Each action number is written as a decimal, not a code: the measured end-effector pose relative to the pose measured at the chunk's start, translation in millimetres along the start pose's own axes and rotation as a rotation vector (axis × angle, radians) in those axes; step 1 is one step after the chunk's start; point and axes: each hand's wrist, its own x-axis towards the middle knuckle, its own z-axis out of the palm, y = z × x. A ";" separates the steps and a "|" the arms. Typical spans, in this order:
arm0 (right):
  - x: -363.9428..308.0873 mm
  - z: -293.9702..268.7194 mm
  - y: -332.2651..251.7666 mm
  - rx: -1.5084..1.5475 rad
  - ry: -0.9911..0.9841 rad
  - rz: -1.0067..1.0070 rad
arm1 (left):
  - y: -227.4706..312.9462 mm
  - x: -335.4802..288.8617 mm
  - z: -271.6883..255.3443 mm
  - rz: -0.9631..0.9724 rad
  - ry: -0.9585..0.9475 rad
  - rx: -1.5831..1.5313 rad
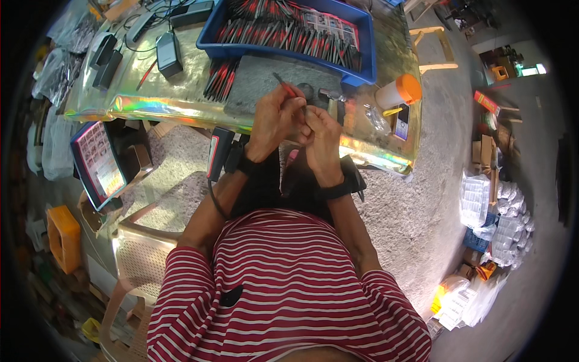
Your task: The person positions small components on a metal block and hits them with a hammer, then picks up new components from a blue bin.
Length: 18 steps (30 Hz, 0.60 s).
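My left hand (pixel 274 119) is closed around a slim red-and-black stick-like tool (pixel 290 90), whose dark end points up and away from me. Right beside it, my right hand (pixel 321 131) pinches with fingertips close to the left fingers. Whatever lies between those fingertips is too small and covered to make out. Both hands are above the near edge of a grey mat (pixel 253 78). On the mat's left lies a bunch of similar red-and-black sticks (pixel 221 80). Just beyond my right hand are a round dark object (pixel 306 91) and a small metal piece (pixel 330 95).
A blue tray (pixel 369 45) with many such sticks and a printed card stands at the back of the shiny-covered table (pixel 129 78). An orange-lidded jar (pixel 398 92) and a phone (pixel 401 122) sit right. Dark boxy devices with cables (pixel 169 53) lie left. A plastic chair (pixel 142 256) stands left of me.
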 end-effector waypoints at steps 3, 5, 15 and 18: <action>6.7 1.0 -2.5 -0.013 0.012 0.034 | -0.7 8.0 1.6 0.076 0.008 0.120; 9.2 2.8 -5.3 -0.040 -0.001 0.020 | -1.9 13.4 4.3 0.107 0.009 0.153; -15.1 -28.0 -27.0 -0.177 0.009 -0.102 | -22.8 34.6 6.0 0.158 0.021 0.183; -22.8 -50.6 -30.0 -0.475 0.141 -0.163 | -24.8 36.4 5.5 0.154 0.013 0.167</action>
